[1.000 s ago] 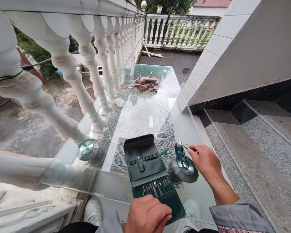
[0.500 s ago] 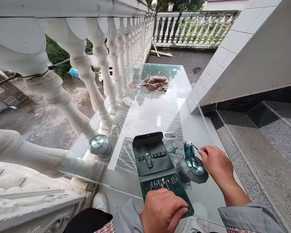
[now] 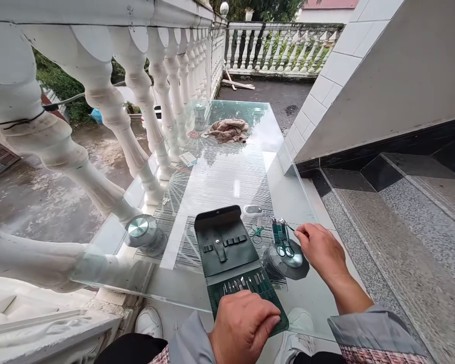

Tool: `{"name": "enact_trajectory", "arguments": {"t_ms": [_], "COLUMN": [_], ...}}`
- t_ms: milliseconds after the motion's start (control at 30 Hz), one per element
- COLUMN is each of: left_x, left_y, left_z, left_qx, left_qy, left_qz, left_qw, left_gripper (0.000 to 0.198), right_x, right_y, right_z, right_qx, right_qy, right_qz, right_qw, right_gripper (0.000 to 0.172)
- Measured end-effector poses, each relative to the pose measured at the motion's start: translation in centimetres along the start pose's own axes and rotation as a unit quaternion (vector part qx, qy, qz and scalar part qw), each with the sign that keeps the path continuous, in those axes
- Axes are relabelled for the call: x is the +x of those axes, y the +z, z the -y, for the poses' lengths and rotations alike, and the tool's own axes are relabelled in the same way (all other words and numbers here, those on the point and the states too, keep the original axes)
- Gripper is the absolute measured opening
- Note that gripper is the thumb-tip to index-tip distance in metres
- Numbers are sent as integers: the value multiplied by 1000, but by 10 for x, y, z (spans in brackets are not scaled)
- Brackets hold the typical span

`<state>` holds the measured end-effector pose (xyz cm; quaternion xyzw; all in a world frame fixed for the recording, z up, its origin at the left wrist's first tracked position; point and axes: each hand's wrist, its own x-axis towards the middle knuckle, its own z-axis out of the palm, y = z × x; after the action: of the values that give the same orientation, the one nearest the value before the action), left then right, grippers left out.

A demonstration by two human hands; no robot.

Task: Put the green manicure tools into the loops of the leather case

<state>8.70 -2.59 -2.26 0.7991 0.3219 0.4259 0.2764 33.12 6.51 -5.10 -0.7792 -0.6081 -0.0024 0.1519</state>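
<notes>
The case (image 3: 227, 253) is held down under the curled left hand (image 3: 242, 326); a thin tool (image 3: 289, 227) is pinched by the right hand (image 3: 320, 250), scissors (image 3: 284, 248) just beside it.

Person is wearing a grey jacket (image 3: 390, 326) — right sleeve (image 3: 358, 328) and left sleeve (image 3: 191, 341) are showing checked cuff lining (image 3: 364, 355) — plus dark trousers (image 3: 132, 349) and white shoes (image 3: 148, 322); left hand (image 3: 242, 326) and right hand (image 3: 320, 250) are going ungloved.

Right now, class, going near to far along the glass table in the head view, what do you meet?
Left hand, open dark green tool case, small white oval gadget, small white card, crumpled beige cloth.
</notes>
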Motion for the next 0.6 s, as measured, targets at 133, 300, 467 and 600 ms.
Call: {"name": "enact_trajectory", "arguments": {"t_ms": [133,300,467,600], "left_x": [0,0,-1,-2], "left_y": [-1,-4,-6,-4], "left_z": [0,-1,-1,0], "left_qx": [-3,-7,1,2], "left_qy": [8,15,14,13], "left_qz": [-2,-5,-6,0], "left_qw": [1000,1000,1000,1000], "left_gripper": [23,23,25,24], "right_x": [0,-1,-3,-3], "right_y": [-1,-4,2,8], "right_z": [3,14,23,24], "right_qx": [7,75,70,31], "right_qy": [-9,-41,-86,-107], "right_qz": [-31,-91,-66,-45], "right_qw": [999,992,992,993], "right_gripper": [21,21,25,33]}}
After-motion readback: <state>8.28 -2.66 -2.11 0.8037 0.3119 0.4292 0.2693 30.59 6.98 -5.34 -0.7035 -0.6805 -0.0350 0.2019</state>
